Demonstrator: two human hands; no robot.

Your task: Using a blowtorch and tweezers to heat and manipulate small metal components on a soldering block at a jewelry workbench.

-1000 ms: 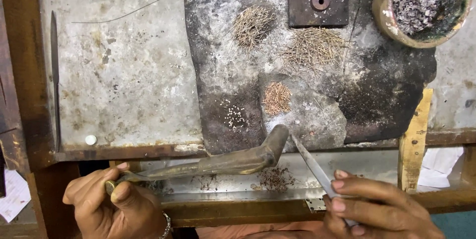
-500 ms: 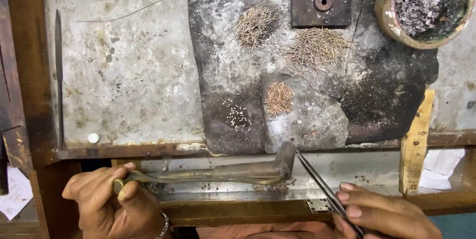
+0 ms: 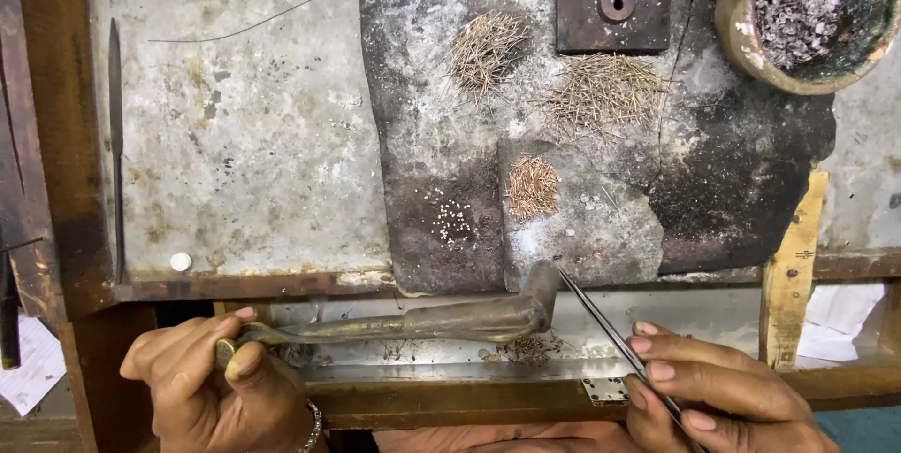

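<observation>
Surface (image 3: 235,181): scarred grey bench carrying a charred slab (image 3: 432,199) with heaps of fine wire bits.
Left hand (image 3: 211,383): grip closed on a curved brass blowpipe (image 3: 422,322), tip at the slab's front edge.
Right hand (image 3: 718,397): pinching slim tweezers (image 3: 610,340), points apparently just beside the pipe's tip.

My head camera is looking almost straight down, close over my workbench (image 3: 235,181); it is facing the charred slab (image 3: 582,134) ahead, with my left hand (image 3: 211,383) and right hand (image 3: 723,397) cropping in at the bottom edge
</observation>
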